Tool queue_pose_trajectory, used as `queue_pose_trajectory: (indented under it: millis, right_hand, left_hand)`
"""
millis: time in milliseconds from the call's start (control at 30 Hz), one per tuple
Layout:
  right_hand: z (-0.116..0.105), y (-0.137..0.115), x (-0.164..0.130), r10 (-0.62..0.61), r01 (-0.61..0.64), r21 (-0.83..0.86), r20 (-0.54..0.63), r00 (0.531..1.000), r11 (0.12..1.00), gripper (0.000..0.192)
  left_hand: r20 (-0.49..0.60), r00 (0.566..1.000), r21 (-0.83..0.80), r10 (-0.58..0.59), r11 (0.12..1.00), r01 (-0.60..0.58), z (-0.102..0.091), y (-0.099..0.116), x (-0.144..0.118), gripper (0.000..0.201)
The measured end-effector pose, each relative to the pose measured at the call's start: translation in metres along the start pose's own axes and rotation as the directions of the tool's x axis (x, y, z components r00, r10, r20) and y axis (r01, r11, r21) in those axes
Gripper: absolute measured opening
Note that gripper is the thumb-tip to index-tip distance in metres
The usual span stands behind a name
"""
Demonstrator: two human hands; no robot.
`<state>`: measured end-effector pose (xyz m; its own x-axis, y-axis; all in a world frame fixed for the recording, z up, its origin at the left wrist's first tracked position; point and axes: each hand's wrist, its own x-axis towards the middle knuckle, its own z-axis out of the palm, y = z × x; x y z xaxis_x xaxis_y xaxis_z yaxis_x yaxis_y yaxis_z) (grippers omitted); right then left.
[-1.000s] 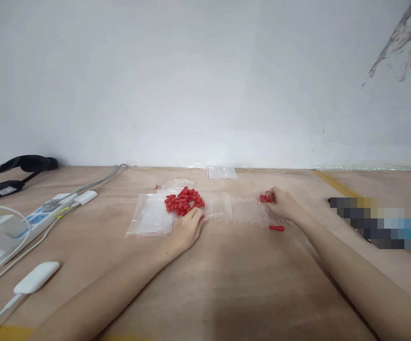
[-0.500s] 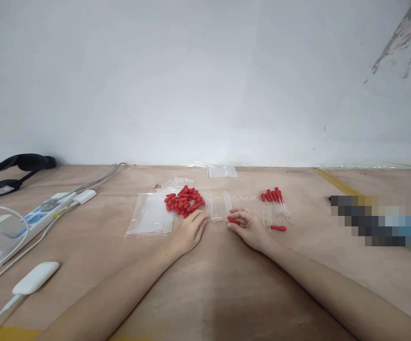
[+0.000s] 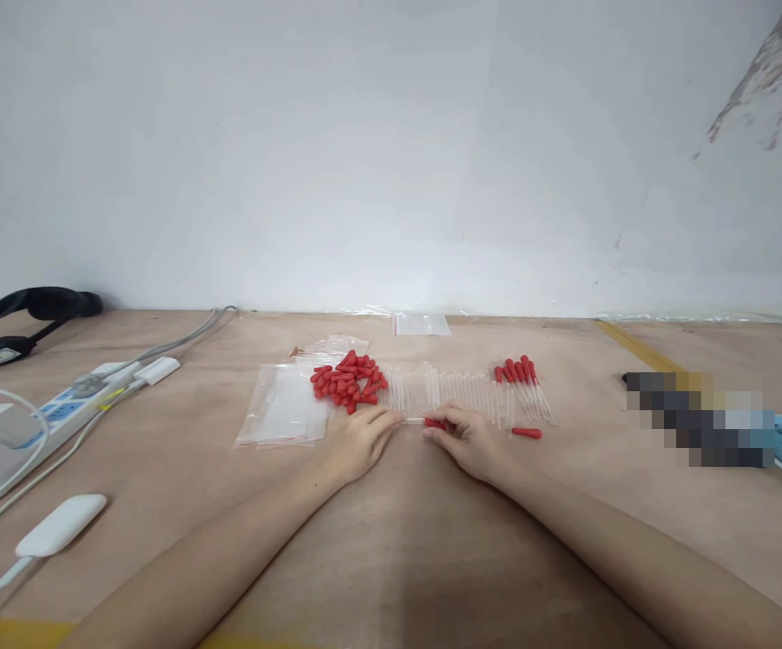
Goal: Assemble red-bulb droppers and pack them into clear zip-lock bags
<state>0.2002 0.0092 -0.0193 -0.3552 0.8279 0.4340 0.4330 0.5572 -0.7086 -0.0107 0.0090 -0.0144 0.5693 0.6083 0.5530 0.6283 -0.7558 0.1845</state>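
Observation:
My left hand (image 3: 362,442) is closed on a thin clear glass dropper tube (image 3: 413,421) that points to the right. Between thumb and fingers, my right hand (image 3: 468,440) pinches a red rubber bulb (image 3: 434,424), which meets the tube's end. How far the tube sits inside the bulb I cannot tell. Behind my hands lies a row of clear glass tubes (image 3: 462,386). A heap of red bulbs (image 3: 347,380) is beyond my left hand. Several droppers with red bulbs (image 3: 518,371) lie at the right, and a single red bulb (image 3: 527,434) rests beside my right hand.
Clear plastic bags (image 3: 281,410) lie left of the heap, and a small bag (image 3: 422,324) lies by the wall. Far left are a power strip (image 3: 59,410), cables, a white adapter (image 3: 61,525) and a black headset (image 3: 32,315). A blurred dark object (image 3: 702,422) lies right.
My right hand has moved slightly left, bringing the red bulb against the end of the glass tube. The gap between them has closed. My left hand has hardly moved.

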Motion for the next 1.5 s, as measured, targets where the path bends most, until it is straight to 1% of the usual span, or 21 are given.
queue_pose_trajectory:
  millis: [167, 333, 533, 700, 833, 967, 1100, 1233, 1333, 1400, 1467, 1500]
  right_hand:
    - [0.001, 0.001, -0.001, -0.016, 0.016, -0.043, -0.012, 1.000, 0.999, 0.016]
    - [-0.001, -0.003, -0.004, -0.012, 0.012, -0.083, 0.005, 1.000, 0.996, 0.015]
    - [-0.004, -0.009, -0.006, -0.096, 0.101, -0.131, 0.040, 0.995, 0.986, 0.017]
    - [-0.005, -0.009, -0.005, -0.188, 0.207, -0.235, 0.103, 0.977, 0.950, 0.017]
    - [-0.005, -0.004, -0.004, -0.270, 0.296, -0.305, 0.125, 0.955, 0.905, 0.017]
    - [-0.007, -0.009, -0.003, -0.266, 0.323, -0.402, 0.192, 0.945, 0.857, 0.017]
    - [-0.008, -0.015, -0.001, -0.252, 0.328, -0.438, 0.225, 0.941, 0.837, 0.018]
    - [-0.005, -0.013, 0.002, -0.267, 0.332, -0.400, 0.212, 0.940, 0.854, 0.019]
    - [-0.003, -0.007, 0.004, -0.263, 0.308, -0.300, 0.181, 0.948, 0.903, 0.021]
    - [-0.004, -0.005, 0.005, -0.213, 0.236, -0.168, 0.142, 0.967, 0.957, 0.021]
    - [-0.005, -0.003, 0.007, -0.104, 0.104, -0.003, 0.076, 0.992, 0.995, 0.022]
    - [-0.007, -0.003, 0.008, -0.041, 0.038, 0.079, 0.035, 0.999, 0.996, 0.023]
  left_hand:
    - [-0.054, 0.992, 0.053, 0.113, 0.993, -0.110, 0.003, -0.005, -0.002, 0.029]
    - [-0.058, 0.987, 0.023, 0.147, 0.989, -0.146, 0.002, -0.005, -0.002, 0.035]
    - [-0.028, 0.980, 0.051, 0.197, 0.979, -0.196, 0.000, -0.003, -0.001, 0.035]
    - [-0.016, 0.973, 0.099, 0.229, 0.969, -0.226, 0.001, -0.002, -0.001, 0.031]
    - [-0.011, 0.973, 0.080, 0.230, 0.970, -0.228, 0.003, 0.000, -0.003, 0.030]
    - [0.005, 0.975, 0.057, 0.220, 0.974, -0.220, 0.006, 0.000, -0.004, 0.031]
    - [-0.001, 0.975, 0.064, 0.223, 0.973, -0.222, 0.008, 0.000, -0.003, 0.031]
    - [-0.038, 0.974, 0.071, 0.221, 0.973, -0.218, 0.009, 0.002, -0.001, 0.030]
    - [-0.050, 0.976, 0.059, 0.210, 0.976, -0.207, 0.009, 0.003, -0.001, 0.030]
    - [-0.066, 0.978, 0.030, 0.198, 0.980, -0.196, 0.010, 0.004, -0.001, 0.029]
    - [-0.091, 0.983, -0.022, 0.162, 0.986, -0.164, 0.009, 0.006, -0.001, 0.028]
    - [-0.105, 0.986, -0.049, 0.133, 0.989, -0.139, 0.008, 0.007, 0.000, 0.027]
